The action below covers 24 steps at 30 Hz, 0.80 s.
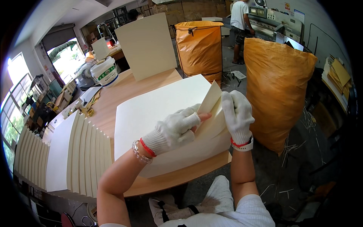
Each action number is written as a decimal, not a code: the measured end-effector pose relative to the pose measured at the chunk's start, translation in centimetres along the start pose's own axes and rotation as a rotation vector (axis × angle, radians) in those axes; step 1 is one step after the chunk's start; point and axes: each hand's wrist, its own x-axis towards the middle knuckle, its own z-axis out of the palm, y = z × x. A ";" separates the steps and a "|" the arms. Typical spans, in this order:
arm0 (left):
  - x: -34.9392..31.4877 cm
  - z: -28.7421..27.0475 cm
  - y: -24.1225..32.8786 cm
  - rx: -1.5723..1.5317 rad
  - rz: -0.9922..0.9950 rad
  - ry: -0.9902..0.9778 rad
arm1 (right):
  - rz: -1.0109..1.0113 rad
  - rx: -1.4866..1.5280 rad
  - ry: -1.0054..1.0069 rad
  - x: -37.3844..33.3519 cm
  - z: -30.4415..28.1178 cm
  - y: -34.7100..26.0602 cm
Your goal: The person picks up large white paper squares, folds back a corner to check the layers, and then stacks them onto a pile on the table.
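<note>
A thick stack of large white paper sheets [151, 109] lies on the wooden table in front of me. Its right edge is lifted and bent upward, showing cream-coloured sheet edges [210, 120]. My left hand [176, 126], in a white knitted glove with bare fingertips, rests over the stack and its fingers close on the raised sheets. On the right side, my gloved right hand [237, 113] has its fingers curled round the far edge of the lifted sheets; its fingertips are partly hidden.
Fanned stacks of boards [81, 155] stand at the left. Behind are a tall upright board stack [147, 45] and a white bucket [104, 72]. Two orange sacks [278, 87] [199, 49] stand to the right. Another person [239, 26] works at a machine; paper strips litter the floor.
</note>
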 end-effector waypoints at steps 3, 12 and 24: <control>0.1 0.4 0.4 -0.174 -0.049 0.038 | -0.008 -0.073 -0.004 -0.1 0.0 0.0; -0.2 0.5 0.2 -0.193 0.015 0.154 | -0.066 -0.126 -0.020 -0.2 -0.1 0.2; -0.2 0.9 0.3 -0.150 0.042 0.197 | 0.071 -0.009 -0.056 -0.6 0.1 0.2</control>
